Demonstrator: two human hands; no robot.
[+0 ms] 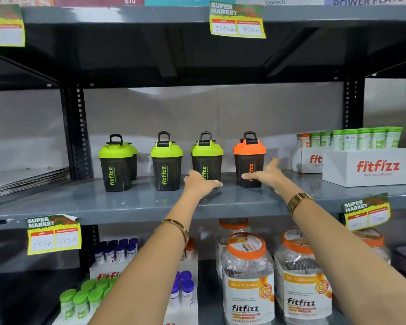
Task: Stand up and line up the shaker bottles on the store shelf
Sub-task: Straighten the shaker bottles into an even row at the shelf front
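Four dark fitfizz shaker bottles stand upright in a row on the grey shelf (pixel 127 202). From the left, their lids are green (pixel 116 163), green (pixel 166 161), green (pixel 206 156) and orange (pixel 249 156). Another green-lidded bottle (pixel 134 150) stands behind the leftmost one. My left hand (pixel 201 184) wraps the base of the third green-lidded bottle, thumb on its left and fingers on its right. My right hand (pixel 266 174) is spread at the lower right side of the orange-lidded bottle, its thumb across the front and its fingers stretched out beside it.
White fitfizz boxes (pixel 366 167) holding green tubes stand on the shelf's right end. A stack of flat sheets (pixel 26 181) lies past the left upright (pixel 76 132). Orange-lidded jars (pixel 247 277) and tube boxes fill the shelf below. Price tags (pixel 54 235) hang from the shelf edges.
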